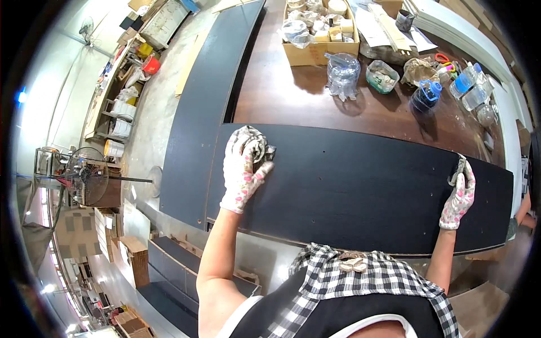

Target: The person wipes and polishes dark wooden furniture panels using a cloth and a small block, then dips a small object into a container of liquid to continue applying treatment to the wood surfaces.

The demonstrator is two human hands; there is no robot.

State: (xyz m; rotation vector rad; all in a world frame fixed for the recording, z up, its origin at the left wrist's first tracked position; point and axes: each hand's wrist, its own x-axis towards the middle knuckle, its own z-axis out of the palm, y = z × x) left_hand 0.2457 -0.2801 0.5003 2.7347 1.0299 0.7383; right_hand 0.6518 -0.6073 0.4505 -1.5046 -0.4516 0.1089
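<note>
A long black board [349, 186] lies in front of me, with small holes along its surface. My left hand [239, 177], in a white glove with pink spots, presses a crumpled patterned grey-and-white cloth [248, 138] onto the board's left part. Its fingers are closed round the cloth and partly hidden by it. Near the board's right end, my right hand [459, 203] wears a matching glove. Its bent fingers hold a small greyish folded piece [461, 167] at the far edge; whether this is cloth or sandpaper I cannot tell.
Another black board [194, 129] runs away at the left. Beyond them, the brown tabletop [270, 96] carries a cardboard box [321, 53] of containers, a cut plastic jug [343, 76], a clear tub [382, 77], a dark bottle [425, 97] and scissors [442, 58]. A fan [90, 174] stands left.
</note>
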